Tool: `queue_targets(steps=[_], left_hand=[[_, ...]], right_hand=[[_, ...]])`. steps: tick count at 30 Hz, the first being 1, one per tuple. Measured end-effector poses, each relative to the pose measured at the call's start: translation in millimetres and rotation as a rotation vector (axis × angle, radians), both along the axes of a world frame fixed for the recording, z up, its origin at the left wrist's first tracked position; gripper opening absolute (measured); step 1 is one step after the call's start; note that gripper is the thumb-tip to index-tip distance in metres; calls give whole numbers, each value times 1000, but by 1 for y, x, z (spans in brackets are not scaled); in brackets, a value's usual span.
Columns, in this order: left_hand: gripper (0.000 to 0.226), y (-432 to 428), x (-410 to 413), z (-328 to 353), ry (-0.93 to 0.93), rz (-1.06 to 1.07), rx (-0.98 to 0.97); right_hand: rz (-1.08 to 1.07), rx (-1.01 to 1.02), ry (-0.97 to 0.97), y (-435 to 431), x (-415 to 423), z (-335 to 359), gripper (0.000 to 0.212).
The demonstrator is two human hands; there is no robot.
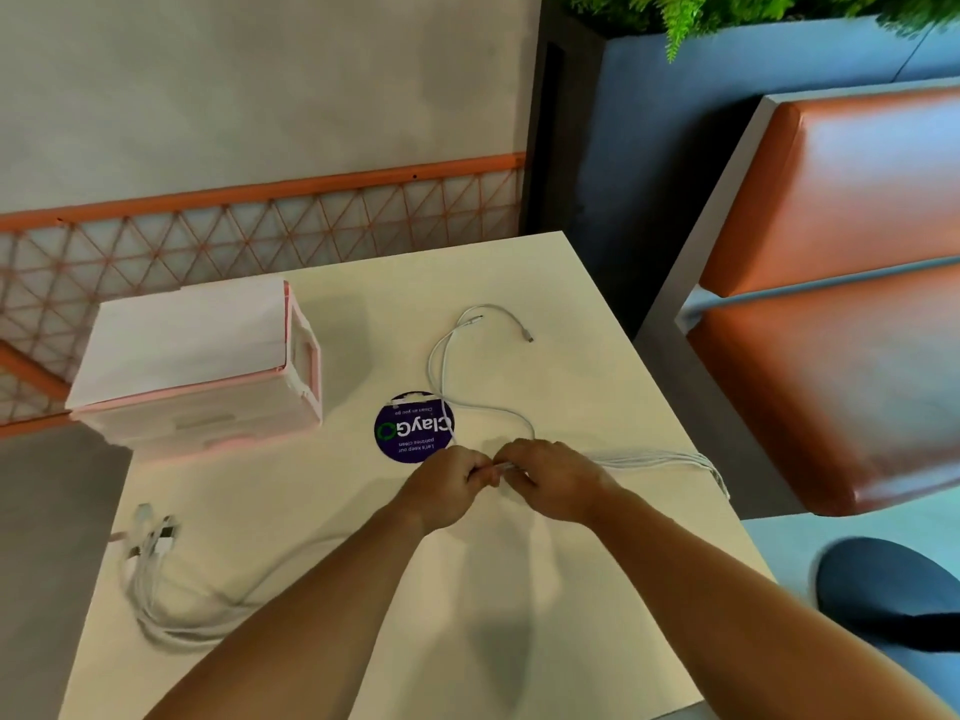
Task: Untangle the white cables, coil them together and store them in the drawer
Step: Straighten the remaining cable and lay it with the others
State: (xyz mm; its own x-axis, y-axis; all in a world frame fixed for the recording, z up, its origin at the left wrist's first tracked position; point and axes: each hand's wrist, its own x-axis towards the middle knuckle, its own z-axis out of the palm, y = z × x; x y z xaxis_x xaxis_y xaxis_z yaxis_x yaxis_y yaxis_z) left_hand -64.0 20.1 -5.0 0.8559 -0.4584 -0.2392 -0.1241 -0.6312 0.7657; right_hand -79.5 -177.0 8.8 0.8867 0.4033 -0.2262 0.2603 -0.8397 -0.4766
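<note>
The backs of my hands hide the grip itself. My left hand (448,480) and right hand (551,479) meet knuckle to knuckle at the middle of the smooth cream table (582,356), fingers curled under, each pinching the thin white cables (654,456) where they cross. How many strands I hold I cannot tell.

To the right, several strands fan out flat towards the table's edge. On the far side, a loose loop curves away and ends in two small plugs. At the near left, a blurred heap of cable and connectors lies at the edge, its shapes smeared.

The white and pink plastic drawer box (197,366) stands far left. It is boxy and glossy, with its front too washed out to read. A round purple sticker (410,433) lies just beyond my left hand, with a cable running across it. An orange padded bench (831,304), shiny and partly cut off, fills the right.
</note>
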Motion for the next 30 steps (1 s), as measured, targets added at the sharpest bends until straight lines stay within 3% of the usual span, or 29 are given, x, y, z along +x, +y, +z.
queue_targets(steps=[4,16,20,23,30], left_hand=[[26,4,-2,4,-11,21,-29],[26,87,-15,-13,116,165,-48],[29,85,-19,-12,24,195,39],[30,86,-21,-13,3,193,60],[24,82,-19,-7,-46,171,33]], right_hand=[[-14,63,35,5,-4,3,21],[-125,-23,46,-16,4,8,35],[-140,-52,144,-4,8,5,28],[-116,18,205,14,13,7,17],[90,24,217,71,19,8,24]])
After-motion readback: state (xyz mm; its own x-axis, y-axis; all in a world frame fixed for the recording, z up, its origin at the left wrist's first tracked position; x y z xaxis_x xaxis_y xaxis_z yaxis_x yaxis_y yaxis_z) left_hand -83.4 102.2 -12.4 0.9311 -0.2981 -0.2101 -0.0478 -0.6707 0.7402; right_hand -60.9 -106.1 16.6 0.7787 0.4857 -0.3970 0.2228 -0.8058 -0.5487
